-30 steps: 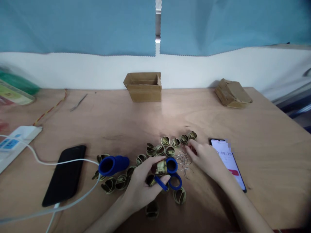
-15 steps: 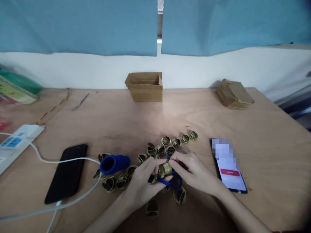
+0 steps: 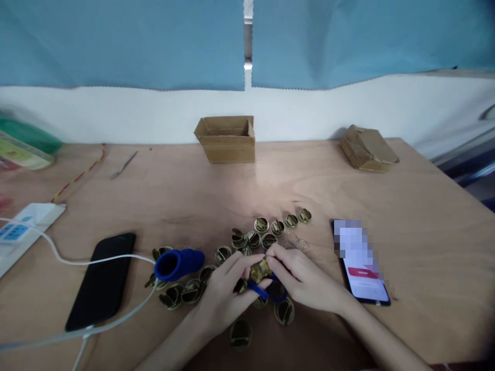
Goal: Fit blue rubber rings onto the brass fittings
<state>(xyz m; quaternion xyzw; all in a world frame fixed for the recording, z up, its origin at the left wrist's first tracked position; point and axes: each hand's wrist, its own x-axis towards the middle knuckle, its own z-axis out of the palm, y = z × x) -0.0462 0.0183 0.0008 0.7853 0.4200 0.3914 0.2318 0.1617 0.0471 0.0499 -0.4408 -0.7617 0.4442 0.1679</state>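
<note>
Gripping the brass piece (image 3: 260, 270) with my left hand (image 3: 223, 288) above the tabletop (image 3: 294, 180), I can't tell from here whether my right hand (image 3: 303, 278) holds it too, and one uneven push could drop it.

Hands (image 3: 221, 294) partly hide the brass piece (image 3: 260, 269).

Free room runs along the surface's (image 3: 433, 242) right edge, beyond the lit phone (image 3: 365, 287), and in a broad band between the brass parts (image 3: 284, 312) and the box (image 3: 232, 151) at the far edge. A carton (image 3: 369, 148) stands near the far right corner. Toward the left, the blue tube (image 3: 185, 262), dark phone (image 3: 102, 286) and white cable (image 3: 116, 256) obstruct.
</note>
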